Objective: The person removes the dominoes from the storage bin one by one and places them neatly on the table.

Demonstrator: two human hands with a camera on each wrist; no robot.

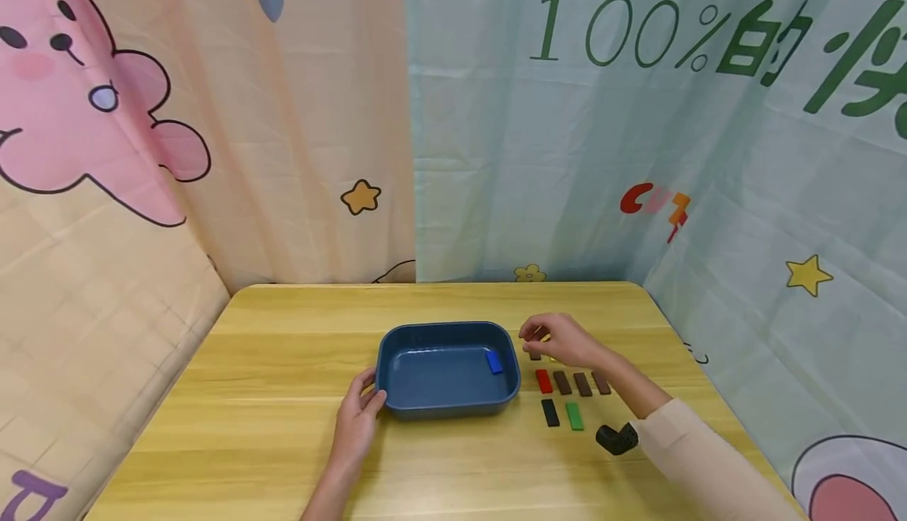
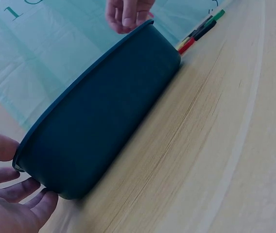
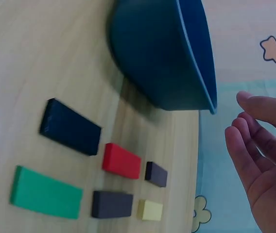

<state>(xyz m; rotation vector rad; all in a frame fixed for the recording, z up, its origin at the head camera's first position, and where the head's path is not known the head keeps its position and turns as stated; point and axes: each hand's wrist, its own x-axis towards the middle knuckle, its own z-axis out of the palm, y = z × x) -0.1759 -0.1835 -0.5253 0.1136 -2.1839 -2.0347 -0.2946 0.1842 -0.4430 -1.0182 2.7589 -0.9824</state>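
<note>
A dark blue rectangular tub (image 1: 442, 409) stands on the table with one blue block (image 1: 494, 362) lying inside, towards its right end. My left hand (image 1: 357, 419) grips the tub's left end, thumb at the rim and fingers against the outer wall. Beyond the tub's right side, my right hand (image 1: 560, 340) hovers above the far row of blocks. Its fingers are loosely bent, and the right wrist view shows nothing between thumb and fingers. Below it lie a red block (image 3: 121, 160), a yellow block (image 3: 150, 210), a black block (image 3: 70, 127), a green block (image 3: 45, 192) and several dark brown blocks (image 1: 583, 384).
The wooden table (image 1: 255, 395) meets hanging printed curtains (image 1: 305, 127) at the back and both sides. A black angled object (image 1: 616, 439) shows beside the right sleeve (image 1: 697, 450). The right forearm passes over part of the block rows.
</note>
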